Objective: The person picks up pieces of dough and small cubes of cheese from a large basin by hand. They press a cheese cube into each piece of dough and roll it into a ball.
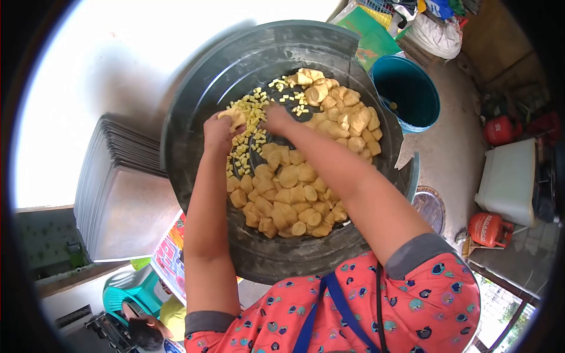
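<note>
Both bare hands are down inside a large dark basin (194,100), over the scatter of small yellow cubes (250,115) that lies in its far half. The left hand (220,132) is clenched around one pale yellow lump (236,117), which juts from the fist toward the other hand. The right hand (276,117) sits just beside it, fingers curled down onto the cubes and touching them; it appears to be pinching or pressing something there, but the back of the hand hides the fingertips, so whether it grasps a piece cannot be told.

The held lump lies between the two hands, its free end pointing across the basin toward the right hand, which is the nearer one to that end. Its long axis seems to run roughly side to side, across the person's body, though so little of it shows that this is uncertain.

The heap of whole lumps (294,203) fills the near and right-hand side of the basin, under and beside the right forearm, with another cluster (344,117) against the far right wall.

Outside the basin's left rim stands a stack of flat metal trays (126,200). Past its far right rim is a blue bucket (406,91). The person wears a red patterned top (353,312), and a green plastic chair (126,288) shows at the lower left.
</note>
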Motion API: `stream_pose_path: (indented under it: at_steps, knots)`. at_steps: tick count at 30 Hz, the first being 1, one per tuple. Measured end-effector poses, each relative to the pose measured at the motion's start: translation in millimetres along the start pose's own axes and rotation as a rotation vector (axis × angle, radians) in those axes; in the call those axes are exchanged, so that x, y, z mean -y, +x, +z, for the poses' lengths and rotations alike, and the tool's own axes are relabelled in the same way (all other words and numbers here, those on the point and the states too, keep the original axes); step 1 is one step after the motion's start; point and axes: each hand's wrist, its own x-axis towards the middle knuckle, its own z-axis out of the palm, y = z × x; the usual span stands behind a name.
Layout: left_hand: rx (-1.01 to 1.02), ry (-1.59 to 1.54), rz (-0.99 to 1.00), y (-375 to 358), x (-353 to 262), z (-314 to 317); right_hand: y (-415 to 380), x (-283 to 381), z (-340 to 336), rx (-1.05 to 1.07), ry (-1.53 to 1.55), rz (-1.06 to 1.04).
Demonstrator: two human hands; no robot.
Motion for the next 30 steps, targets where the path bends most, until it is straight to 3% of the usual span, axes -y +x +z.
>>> stream_pose_path:
  at_steps: [4, 9, 15, 25, 26, 29, 30]
  knots:
    - [0.105, -0.184, -0.03, 1, 4, 0, -11, 30, 35, -0.101, -0.108, -0.041]
    - [0.139, -0.147, -0.028, -4, 2, 5, -17, 37, 37, -0.012, -0.198, -0.129]
    - [0.099, -0.04, 0.021, -6, 2, 6, -23, 23, 15, -0.101, -0.266, -0.144]
    - [-0.002, -0.142, -0.02, -7, -1, 6, -15, -7, -19, -0.193, 0.147, 0.062]
    - [0.01, -0.152, -0.041, -7, 1, 5, -17, -8, -27, -0.081, 0.307, 0.188]
    - [0.084, -0.078, -0.075, -6, 5, 6, -11, -24, -33, -0.034, 0.312, 0.205]
    - [0.102, -0.104, -0.066, -6, 9, 7, -13, -24, -43, 0.107, 0.428, 0.333]
